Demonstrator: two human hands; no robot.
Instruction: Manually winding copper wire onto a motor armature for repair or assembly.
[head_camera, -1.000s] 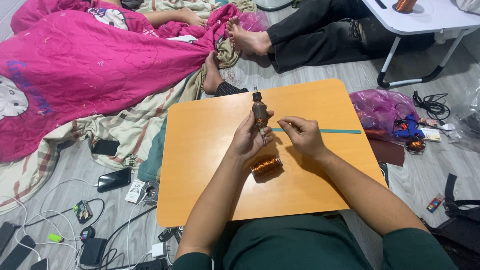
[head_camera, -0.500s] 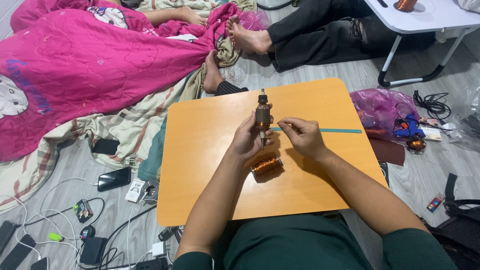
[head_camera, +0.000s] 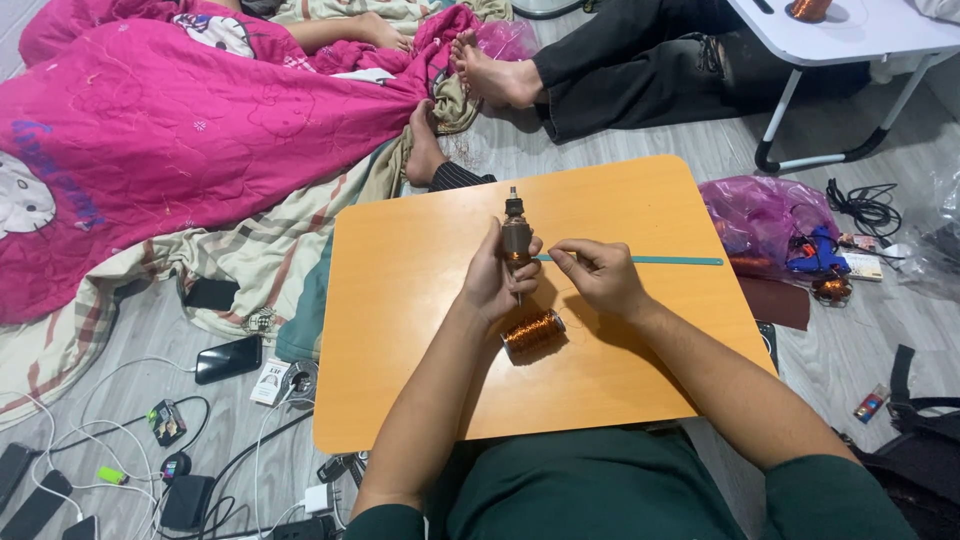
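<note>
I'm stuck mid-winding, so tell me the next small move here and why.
Probably draw the right hand sideways to tighten the wire, then lay a turn on the motor armature. The left hand holds it upright over the orange table, fingertips pinched beside it, the copper wire spool just below. The wire itself is too thin to see.

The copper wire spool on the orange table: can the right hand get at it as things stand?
Probably yes. The copper wire spool lies bare on the orange table, just below the right hand, with nothing between them; only the left hand sits close beside it.
</note>
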